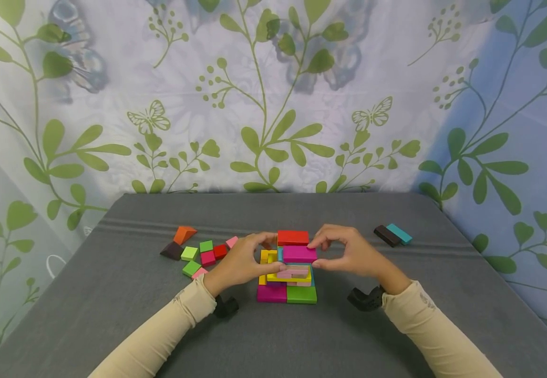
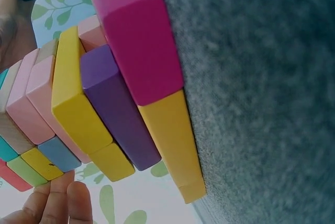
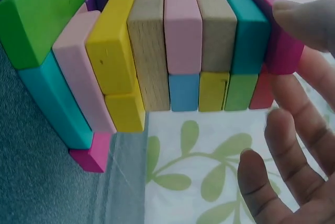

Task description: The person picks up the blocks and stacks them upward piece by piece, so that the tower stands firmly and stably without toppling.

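A tower of coloured wooden blocks (image 1: 301, 294) stands at the middle of the table, with magenta and green blocks at its base. Across its front top lies a magenta block (image 1: 300, 254), just before a red block (image 1: 293, 238). My right hand (image 1: 355, 254) pinches the magenta block at its right end; in the right wrist view the thumb (image 3: 309, 22) presses its face. From the left side, my left hand (image 1: 242, 262) holds the tower, thumb at the front and fingers behind. Those fingers (image 2: 57, 200) show beside the blue block (image 2: 59, 153) in the left wrist view.
Left of the tower lie several small green, red and pink blocks (image 1: 208, 258), with an orange triangular block (image 1: 185, 234) and a dark brown one (image 1: 172, 251). Dark brown (image 1: 386, 235) and turquoise (image 1: 399, 233) blocks lie at the right. A patterned curtain (image 1: 273, 105) hangs behind the table.
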`<state>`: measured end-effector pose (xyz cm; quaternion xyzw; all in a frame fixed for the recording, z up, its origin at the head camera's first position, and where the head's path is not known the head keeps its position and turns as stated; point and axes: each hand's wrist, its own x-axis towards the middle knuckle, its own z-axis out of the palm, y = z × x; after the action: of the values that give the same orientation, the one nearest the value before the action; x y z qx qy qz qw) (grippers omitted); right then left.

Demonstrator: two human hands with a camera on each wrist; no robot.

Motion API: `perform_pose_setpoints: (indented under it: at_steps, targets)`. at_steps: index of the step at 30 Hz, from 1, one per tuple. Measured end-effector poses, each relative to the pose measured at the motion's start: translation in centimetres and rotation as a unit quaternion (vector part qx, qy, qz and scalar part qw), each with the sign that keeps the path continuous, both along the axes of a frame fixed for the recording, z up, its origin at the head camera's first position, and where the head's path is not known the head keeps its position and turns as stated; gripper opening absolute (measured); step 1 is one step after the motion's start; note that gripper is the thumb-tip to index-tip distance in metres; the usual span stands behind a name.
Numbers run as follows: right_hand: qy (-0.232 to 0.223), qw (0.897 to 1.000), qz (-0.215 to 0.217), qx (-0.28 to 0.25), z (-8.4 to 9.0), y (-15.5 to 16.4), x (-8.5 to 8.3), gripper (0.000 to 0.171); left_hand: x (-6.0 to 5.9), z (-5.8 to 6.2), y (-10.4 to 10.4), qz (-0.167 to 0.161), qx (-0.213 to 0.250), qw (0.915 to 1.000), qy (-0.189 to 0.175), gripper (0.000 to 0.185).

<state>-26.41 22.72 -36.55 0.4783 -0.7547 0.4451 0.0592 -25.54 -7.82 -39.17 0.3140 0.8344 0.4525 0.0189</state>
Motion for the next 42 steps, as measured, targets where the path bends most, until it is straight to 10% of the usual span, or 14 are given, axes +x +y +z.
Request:
perform_pose_setpoints:
  at_steps: [18, 33, 42]
  targets:
    - [-0.046, 0.994, -0.096, 0.037, -0.1, -0.4, 0.3, 0.061, 0.2, 0.3, -0.3, 0.013, 0.029, 0.9992, 0.025, 0.074]
    - [-0.092, 0.991, -0.091, 0.044, -1.0, -0.4, -0.2, 0.053, 0.2, 0.5, -0.2, 0.023, 0.028, 0.9982, 0.048, 0.067]
    - [-0.109, 0.99, -0.079, 0.033, -1.2, -0.6, -0.1, 0.063, -1.7, 1.5, -2.7, 0.008, 0.006, 0.9984, 0.055, 0.048]
